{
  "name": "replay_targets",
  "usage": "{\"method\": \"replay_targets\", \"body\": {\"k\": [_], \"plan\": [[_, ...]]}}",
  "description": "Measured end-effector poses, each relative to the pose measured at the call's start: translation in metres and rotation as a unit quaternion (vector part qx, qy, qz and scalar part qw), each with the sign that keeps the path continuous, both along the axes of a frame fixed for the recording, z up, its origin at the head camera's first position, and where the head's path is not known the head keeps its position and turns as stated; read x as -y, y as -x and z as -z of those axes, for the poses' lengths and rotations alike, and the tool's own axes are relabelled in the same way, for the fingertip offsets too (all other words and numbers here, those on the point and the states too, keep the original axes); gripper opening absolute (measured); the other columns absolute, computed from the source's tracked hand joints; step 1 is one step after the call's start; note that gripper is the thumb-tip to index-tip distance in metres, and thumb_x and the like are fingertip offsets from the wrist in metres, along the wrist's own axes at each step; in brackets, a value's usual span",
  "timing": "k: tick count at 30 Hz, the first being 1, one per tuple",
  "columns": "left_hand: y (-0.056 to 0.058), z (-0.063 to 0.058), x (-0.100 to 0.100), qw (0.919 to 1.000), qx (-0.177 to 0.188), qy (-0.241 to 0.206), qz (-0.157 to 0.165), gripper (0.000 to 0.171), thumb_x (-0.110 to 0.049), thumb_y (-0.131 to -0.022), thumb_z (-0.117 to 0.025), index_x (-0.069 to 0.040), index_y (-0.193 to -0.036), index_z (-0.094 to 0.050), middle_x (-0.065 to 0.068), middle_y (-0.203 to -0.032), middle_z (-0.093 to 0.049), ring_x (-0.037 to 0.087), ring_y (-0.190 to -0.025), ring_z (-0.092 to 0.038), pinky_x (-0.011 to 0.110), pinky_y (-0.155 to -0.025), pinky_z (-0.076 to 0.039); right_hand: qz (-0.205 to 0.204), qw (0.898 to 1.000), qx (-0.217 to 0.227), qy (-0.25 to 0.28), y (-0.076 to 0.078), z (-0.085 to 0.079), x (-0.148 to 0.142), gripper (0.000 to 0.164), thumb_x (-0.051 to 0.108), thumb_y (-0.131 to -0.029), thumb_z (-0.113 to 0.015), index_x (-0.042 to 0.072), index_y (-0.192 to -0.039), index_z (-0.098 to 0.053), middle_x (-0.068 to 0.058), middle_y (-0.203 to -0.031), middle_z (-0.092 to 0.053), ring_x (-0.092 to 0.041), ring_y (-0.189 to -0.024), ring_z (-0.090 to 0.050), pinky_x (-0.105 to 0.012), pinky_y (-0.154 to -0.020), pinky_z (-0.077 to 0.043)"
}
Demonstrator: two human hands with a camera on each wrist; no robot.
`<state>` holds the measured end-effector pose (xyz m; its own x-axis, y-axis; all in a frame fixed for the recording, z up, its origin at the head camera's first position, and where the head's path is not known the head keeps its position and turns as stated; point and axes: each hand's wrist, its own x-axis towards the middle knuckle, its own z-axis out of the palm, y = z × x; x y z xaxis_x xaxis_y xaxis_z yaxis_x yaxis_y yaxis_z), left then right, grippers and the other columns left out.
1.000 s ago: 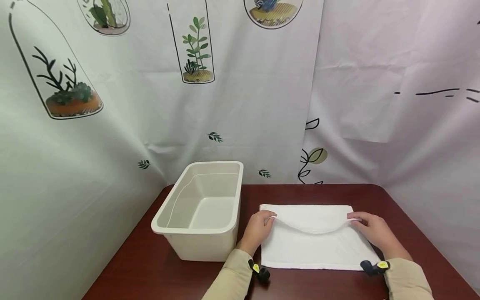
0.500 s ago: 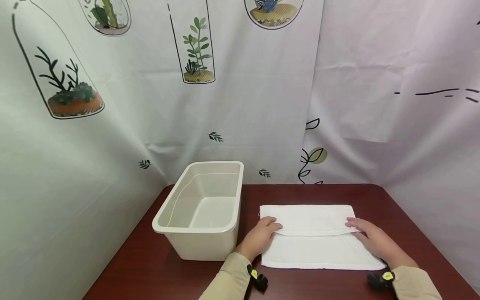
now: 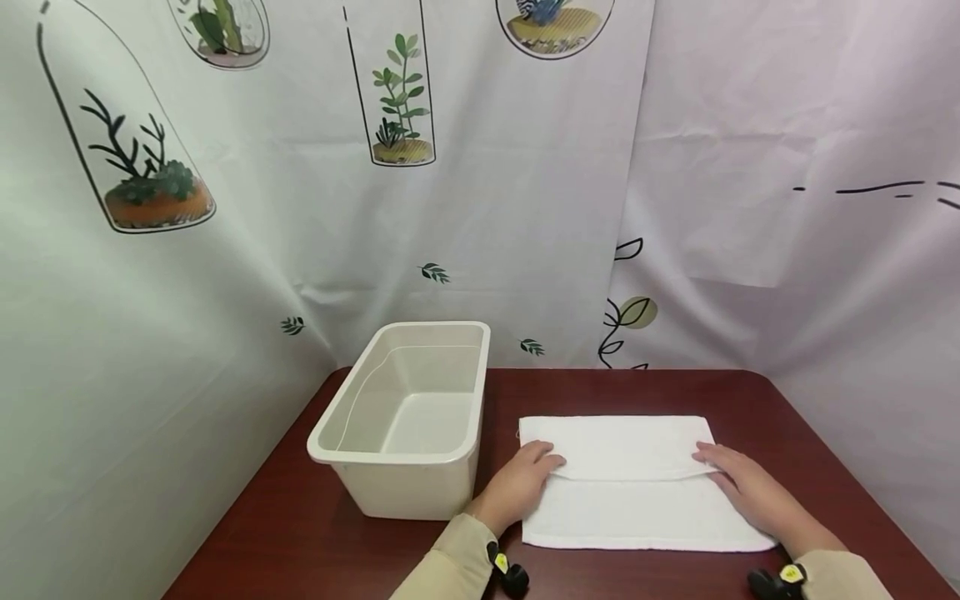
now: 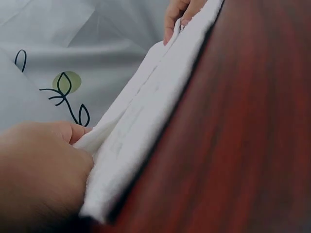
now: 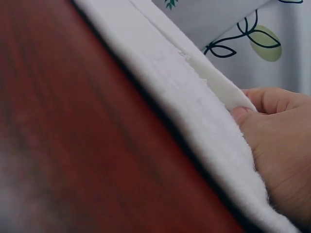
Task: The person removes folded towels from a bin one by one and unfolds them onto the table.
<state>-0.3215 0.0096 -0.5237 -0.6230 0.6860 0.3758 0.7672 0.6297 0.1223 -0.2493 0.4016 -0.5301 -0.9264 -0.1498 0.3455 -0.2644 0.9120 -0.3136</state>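
A white towel (image 3: 645,517) lies on the table with its far part folded over toward me, the flap's edge crossing the middle. My left hand (image 3: 522,483) pinches the left corner of that flap, thumb below and fingers on top. At the opposite corner, my right hand (image 3: 750,492) holds the flap the same way. In the left wrist view the left hand (image 4: 43,170) grips the slightly raised flap edge. The right wrist view has the right thumb tucked under the flap beside the curled fingers of the right hand (image 5: 282,141).
A deep off-white plastic tub (image 3: 405,487) with nothing in it stands left of the towel, close to my left forearm. Under everything is a dark red-brown wooden table (image 3: 300,550). A white curtain (image 3: 510,233) printed with plants hangs behind.
Both hands have drawn the flap edge toward me and lowered it. The edge sagged in the middle earlier and now lies nearly straight and flat on the towel. The tub stays put.
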Motion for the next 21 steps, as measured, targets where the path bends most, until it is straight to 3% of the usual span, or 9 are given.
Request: {"method": "replay_targets", "body": {"k": [3,5,7,9,12,15,19,21], "plan": [[-0.002,0.001,0.001,0.9999,-0.011,0.005,0.000,0.031,-0.006,-0.103,-0.053,-0.018,-0.128,-0.067,0.007,-0.137,-0.058,0.022,-0.133,-0.051,0.030,-0.110,-0.042,-0.005,1.000,-0.013,0.001,-0.004,0.001,0.000,0.035,0.004,-0.090,-0.069,0.010,-0.125,-0.068,-0.018,-0.138,-0.060,-0.043,-0.127,-0.052,-0.026,-0.115,-0.032],[-0.004,0.001,0.001,0.9998,-0.018,0.009,0.001,0.031,-0.006,-0.103,-0.054,-0.019,-0.128,-0.067,0.006,-0.136,-0.059,0.022,-0.133,-0.051,0.030,-0.110,-0.042,-0.011,1.000,-0.027,-0.001,-0.006,0.001,0.000,0.035,0.003,-0.089,-0.070,0.010,-0.124,-0.068,-0.018,-0.137,-0.061,-0.044,-0.124,-0.054,-0.005,-0.110,-0.015],[-0.006,0.001,0.002,0.9997,-0.022,0.012,0.000,0.031,-0.006,-0.103,-0.054,-0.019,-0.128,-0.067,0.006,-0.136,-0.059,0.022,-0.133,-0.051,0.030,-0.110,-0.042,-0.017,0.999,-0.039,-0.003,-0.008,0.001,0.000,0.036,0.001,-0.088,-0.072,0.010,-0.122,-0.069,-0.018,-0.136,-0.062,-0.044,-0.122,-0.055,0.004,-0.097,-0.001],[-0.008,0.000,0.003,0.9996,-0.025,0.014,-0.001,0.031,-0.006,-0.102,-0.055,-0.019,-0.127,-0.067,0.006,-0.136,-0.059,0.022,-0.132,-0.052,0.030,-0.109,-0.043,-0.018,0.999,-0.041,-0.009,-0.009,0.001,0.001,0.036,0.001,-0.087,-0.072,0.010,-0.122,-0.069,-0.017,-0.135,-0.062,-0.043,-0.121,-0.055,0.003,-0.100,-0.006],[-0.011,-0.002,0.004,0.9994,-0.031,0.012,-0.001,0.031,-0.005,-0.100,-0.058,-0.019,-0.126,-0.068,0.006,-0.134,-0.060,0.022,-0.131,-0.053,0.031,-0.109,-0.044,-0.009,0.999,-0.038,-0.018,-0.012,0.000,0.002,0.037,0.003,-0.086,-0.073,0.012,-0.122,-0.070,-0.015,-0.135,-0.063,-0.041,-0.123,-0.057,-0.008,-0.107,-0.028],[-0.013,-0.004,0.004,0.9995,-0.026,0.013,-0.008,0.032,-0.005,-0.099,-0.060,-0.020,-0.126,-0.070,0.005,-0.135,-0.061,0.022,-0.130,-0.054,0.031,-0.108,-0.044,0.004,0.999,-0.036,-0.019,-0.015,0.000,0.003,0.036,0.005,-0.086,-0.075,0.015,-0.120,-0.071,-0.013,-0.135,-0.064,-0.039,-0.123,-0.058,-0.017,-0.104,-0.038],[-0.012,-0.005,0.003,0.9990,-0.018,0.028,-0.029,0.032,-0.008,-0.097,-0.063,-0.023,-0.124,-0.072,0.001,-0.135,-0.063,0.017,-0.130,-0.056,0.028,-0.105,-0.046,0.017,0.999,-0.029,-0.023,-0.017,-0.004,0.004,0.032,0.005,-0.085,-0.076,0.014,-0.116,-0.074,-0.013,-0.131,-0.066,-0.041,-0.121,-0.059,-0.036,-0.105,-0.045],[-0.009,-0.008,0.001,0.9987,-0.019,0.029,-0.037,0.030,-0.008,-0.097,-0.065,-0.023,-0.122,-0.074,-0.002,-0.130,-0.066,0.014,-0.125,-0.059,0.026,-0.102,-0.048,0.027,0.999,-0.010,-0.023,-0.015,-0.011,0.003,0.031,0.004,-0.086,-0.075,0.012,-0.116,-0.075,-0.015,-0.128,-0.068,-0.043,-0.119,-0.060,-0.053,-0.098,-0.047]]}}
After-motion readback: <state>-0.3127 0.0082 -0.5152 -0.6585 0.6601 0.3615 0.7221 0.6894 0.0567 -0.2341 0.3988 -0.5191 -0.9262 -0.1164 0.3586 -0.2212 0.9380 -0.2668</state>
